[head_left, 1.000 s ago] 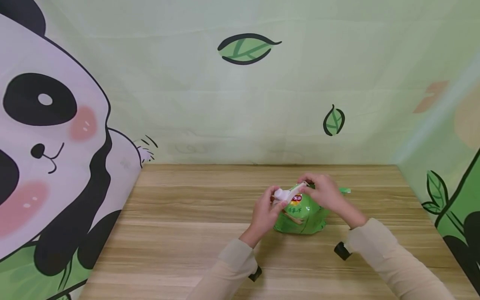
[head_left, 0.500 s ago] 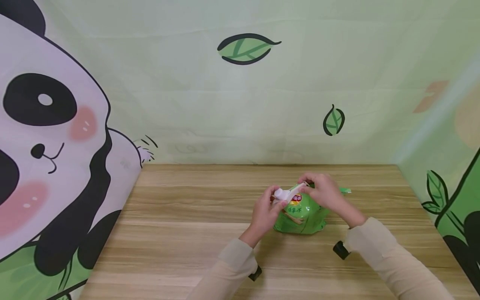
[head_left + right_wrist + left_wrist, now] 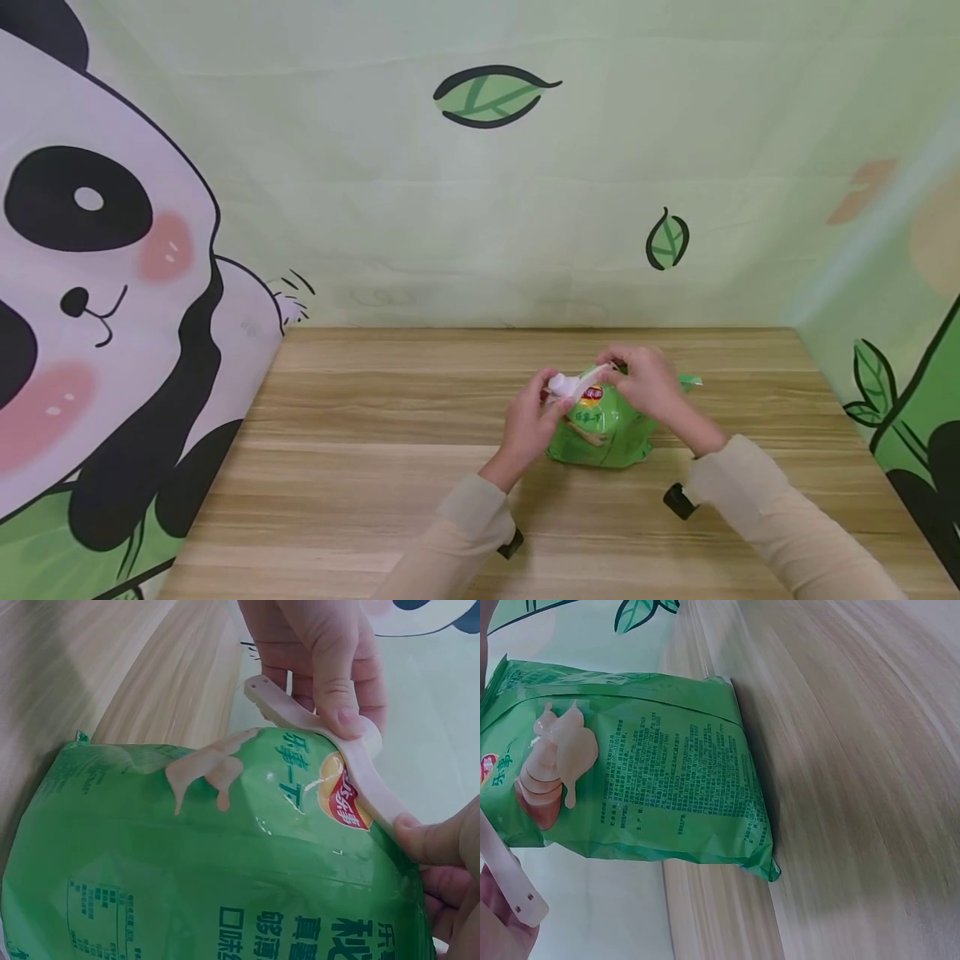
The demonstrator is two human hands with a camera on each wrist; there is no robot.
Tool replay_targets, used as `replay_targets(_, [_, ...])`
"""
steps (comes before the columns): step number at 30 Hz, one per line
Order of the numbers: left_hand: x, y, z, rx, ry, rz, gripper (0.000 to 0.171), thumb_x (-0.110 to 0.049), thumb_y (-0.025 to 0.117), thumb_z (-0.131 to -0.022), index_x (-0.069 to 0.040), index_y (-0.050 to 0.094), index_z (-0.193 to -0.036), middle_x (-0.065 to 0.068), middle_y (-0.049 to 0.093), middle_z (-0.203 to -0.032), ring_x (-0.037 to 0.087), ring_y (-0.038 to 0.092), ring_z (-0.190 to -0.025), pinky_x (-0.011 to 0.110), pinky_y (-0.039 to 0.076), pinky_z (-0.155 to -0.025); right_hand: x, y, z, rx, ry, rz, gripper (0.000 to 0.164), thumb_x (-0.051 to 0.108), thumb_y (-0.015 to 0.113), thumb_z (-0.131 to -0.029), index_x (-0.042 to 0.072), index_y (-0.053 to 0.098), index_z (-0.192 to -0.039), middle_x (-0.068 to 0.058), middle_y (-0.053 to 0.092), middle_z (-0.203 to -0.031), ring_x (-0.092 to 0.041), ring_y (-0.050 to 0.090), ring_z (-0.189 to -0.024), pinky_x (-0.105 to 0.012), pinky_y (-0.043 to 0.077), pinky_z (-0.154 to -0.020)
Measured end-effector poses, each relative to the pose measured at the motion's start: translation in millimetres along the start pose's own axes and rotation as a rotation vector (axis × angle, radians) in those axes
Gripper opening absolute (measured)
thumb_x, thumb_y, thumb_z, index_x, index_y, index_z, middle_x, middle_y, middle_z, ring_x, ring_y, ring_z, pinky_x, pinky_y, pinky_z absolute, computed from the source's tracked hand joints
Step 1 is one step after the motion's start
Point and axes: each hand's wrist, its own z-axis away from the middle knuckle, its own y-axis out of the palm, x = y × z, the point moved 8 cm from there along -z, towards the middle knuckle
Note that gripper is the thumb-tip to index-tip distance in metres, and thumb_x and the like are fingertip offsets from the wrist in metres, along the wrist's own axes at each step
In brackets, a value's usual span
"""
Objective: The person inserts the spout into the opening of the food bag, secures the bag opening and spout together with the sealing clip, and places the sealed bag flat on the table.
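Note:
A green bag of potato chips [image 3: 611,446] with a red and yellow logo stands on the table, right of centre. Along its top edge lies a white plastic bag clip [image 3: 367,776] with a round cap-like knob. My left hand [image 3: 528,421] pinches the clip near that knob, thumb on the strip in the right wrist view. At the other end of the strip, my right hand [image 3: 648,383] pinches the clip and the bag's top corner between thumb and fingers. Printed text and food pictures cover the bag's face [image 3: 667,769] in the left wrist view.
The wood-grain table [image 3: 337,467] runs back to a pale green cloth backdrop [image 3: 360,167] printed with a panda and leaves. A black wrist camera mount [image 3: 681,502] hangs below the right cuff, another black mount [image 3: 511,545] below the left.

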Motion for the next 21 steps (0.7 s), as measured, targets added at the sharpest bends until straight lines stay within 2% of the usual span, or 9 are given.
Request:
replay_targets(5, [-2.1, -1.0, 0.0, -0.017, -0.009, -0.015, 0.035, -0.016, 0.062, -0.081, -0.01, 0.051, -0.114, 0.007, 0.059, -0.109, 0.018, 0.058, -0.092, 0.019, 0.049, -0.074, 3.7, -2.6, 0.0, -0.057, -0.035, 0.039, 0.009, 0.011, 0.07, -0.073, 0.006, 0.066, -0.079, -0.007, 0.067, -0.072, -0.011, 0.04, -0.053, -0.025, 0.032, -0.055])
replay_targets(13, [0.5, -2.3, -1.3, -0.038, 0.025, -0.013, 0.037, -0.017, 0.063, -0.081, -0.01, 0.052, -0.115, 0.007, 0.06, -0.108, 0.018, 0.059, -0.093, 0.019, 0.049, -0.076, 3.7, -2.2, -1.2, -0.07, -0.055, 0.057, 0.01, 0.014, 0.07, -0.073, 0.007, 0.067, -0.079, -0.006, 0.067, -0.069, -0.011, 0.04, -0.052, -0.039, 0.038, -0.071])
replay_targets(17, [1.3, -2.8, -0.8, -0.045, 0.059, -0.013, 0.039, -0.019, 0.063, -0.081, -0.008, 0.052, -0.117, 0.008, 0.06, -0.109, 0.018, 0.06, -0.093, 0.02, 0.049, -0.077, 3.3, -1.9, -0.6, -0.065, -0.069, 0.067, 0.011, 0.014, 0.07, -0.073, 0.006, 0.066, -0.08, -0.006, 0.068, -0.071, -0.013, 0.047, -0.053, -0.047, 0.038, -0.08])
replay_targets(21, [1.8, -3.5, 0.3, -0.055, 0.098, -0.043, 0.043, -0.021, 0.063, -0.081, -0.009, 0.051, -0.121, 0.008, 0.061, -0.107, 0.017, 0.059, -0.091, 0.021, 0.049, -0.077, 2.7, -1.3, -0.6, -0.054, -0.075, 0.08, 0.012, 0.013, 0.069, -0.075, 0.006, 0.066, -0.083, -0.009, 0.068, -0.079, -0.022, 0.06, -0.069, -0.053, 0.036, -0.085])
